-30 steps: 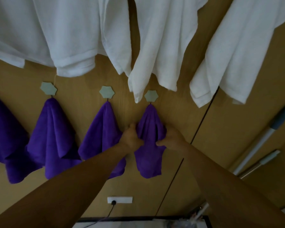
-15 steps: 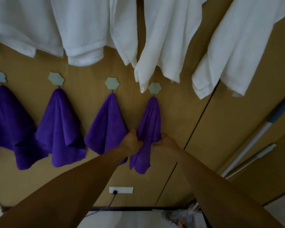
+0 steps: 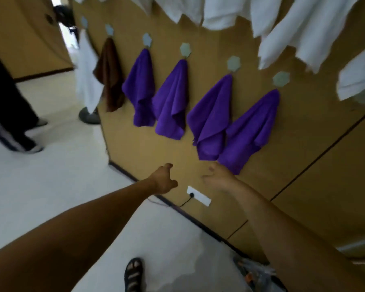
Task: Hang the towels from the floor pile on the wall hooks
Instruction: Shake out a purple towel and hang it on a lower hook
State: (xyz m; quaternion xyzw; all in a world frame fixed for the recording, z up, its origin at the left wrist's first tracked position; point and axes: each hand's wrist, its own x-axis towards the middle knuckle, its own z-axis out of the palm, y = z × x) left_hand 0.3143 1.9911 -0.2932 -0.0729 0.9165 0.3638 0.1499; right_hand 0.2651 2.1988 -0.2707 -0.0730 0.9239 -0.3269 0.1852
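Now that both hands are letting go, the last purple towel (image 3: 251, 131) is hanging by itself on its hook (image 3: 280, 79). Left hand (image 3: 163, 180) and right hand (image 3: 218, 178) are dropping away below it, each grip apart and holding nothing. No floor pile is showing, so more towels may be waiting elsewhere.

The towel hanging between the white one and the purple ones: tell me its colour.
Dark brown towel, seen in the head view.
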